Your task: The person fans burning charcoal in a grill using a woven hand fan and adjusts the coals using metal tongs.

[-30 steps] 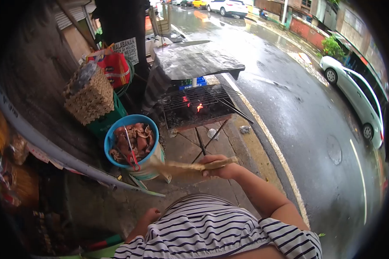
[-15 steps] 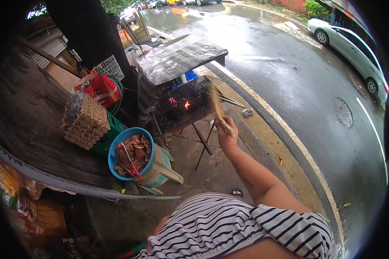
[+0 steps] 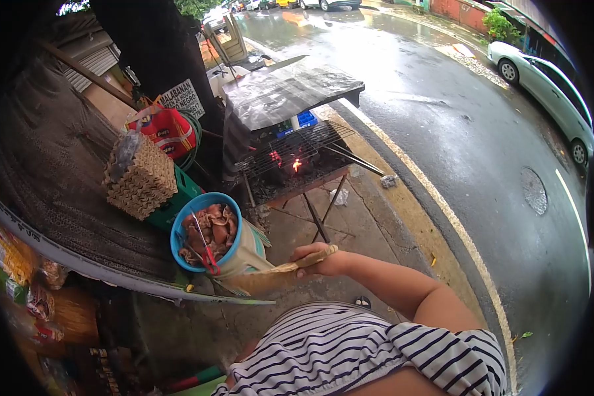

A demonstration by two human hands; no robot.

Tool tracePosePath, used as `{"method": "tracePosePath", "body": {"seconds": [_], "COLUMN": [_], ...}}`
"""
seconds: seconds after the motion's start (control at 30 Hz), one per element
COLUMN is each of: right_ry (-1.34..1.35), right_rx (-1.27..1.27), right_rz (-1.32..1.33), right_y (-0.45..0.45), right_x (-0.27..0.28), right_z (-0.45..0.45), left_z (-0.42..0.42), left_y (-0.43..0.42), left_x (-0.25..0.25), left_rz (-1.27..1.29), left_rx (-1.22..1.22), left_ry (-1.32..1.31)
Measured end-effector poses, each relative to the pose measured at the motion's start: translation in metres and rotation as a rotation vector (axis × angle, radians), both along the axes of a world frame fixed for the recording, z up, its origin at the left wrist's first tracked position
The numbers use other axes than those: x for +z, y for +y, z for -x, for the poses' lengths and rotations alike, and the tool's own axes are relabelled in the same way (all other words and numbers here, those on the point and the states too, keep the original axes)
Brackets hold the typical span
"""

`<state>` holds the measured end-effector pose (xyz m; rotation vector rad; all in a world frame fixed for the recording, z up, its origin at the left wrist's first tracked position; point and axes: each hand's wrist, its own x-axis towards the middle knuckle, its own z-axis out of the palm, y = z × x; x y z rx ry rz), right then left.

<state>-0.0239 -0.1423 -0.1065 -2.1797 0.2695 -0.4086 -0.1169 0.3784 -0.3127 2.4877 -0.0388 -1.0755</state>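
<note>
My right hand [image 3: 315, 259] is closed round the handle of a woven fan [image 3: 264, 280], whose blade is blurred and points left, low beside the bucket. Beyond it stands a charcoal grill [image 3: 290, 168] with a wire rack and a few glowing embers. A blue basin of raw meat [image 3: 211, 231] rests on a pale bucket [image 3: 244, 254], with red-handled tongs [image 3: 209, 256] lying in it. Only a blurred bit of my left hand [image 3: 244, 351] shows beside the striped shirt; its fingers are hidden.
A dark sheet [image 3: 290, 92] covers a stand behind the grill. Egg trays [image 3: 138, 178] sit on a green crate [image 3: 178, 198] at the left, near a red bag [image 3: 168, 132]. A curved counter edge [image 3: 112, 277] runs along the left. A pale car [image 3: 544, 92] is parked across the wet road.
My right hand has swung the fan from upright near the grill's right side down and to the left. The view has shifted slightly.
</note>
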Motion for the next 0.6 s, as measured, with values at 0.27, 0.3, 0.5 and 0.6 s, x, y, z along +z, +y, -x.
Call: {"method": "tracePosePath", "body": {"seconds": [0.27,0.3,0.5,0.6], "right_ry": [-0.262,-0.279,-0.302,-0.32], "right_rx": [0.241,0.305,-0.135,0.142], "right_rz": [-0.274,-0.192,-0.193,-0.369], "right_y": [0.011,0.019,0.022,0.051], "right_x": [-0.056,-0.043,-0.039,-0.042], "right_z": [-0.005,-0.001,-0.008,-0.001], "left_z": [0.006,0.004,0.003,0.001], "left_y": [-0.001,-0.001,-0.003,0.003], "left_x": [0.0,-0.002,-0.005,-0.017], "left_rz": [0.016,0.011,0.007,-0.036], "left_rx": [0.023,0.02,0.003,-0.051], "left_ry": [-0.016,-0.008,0.002,0.001]}}
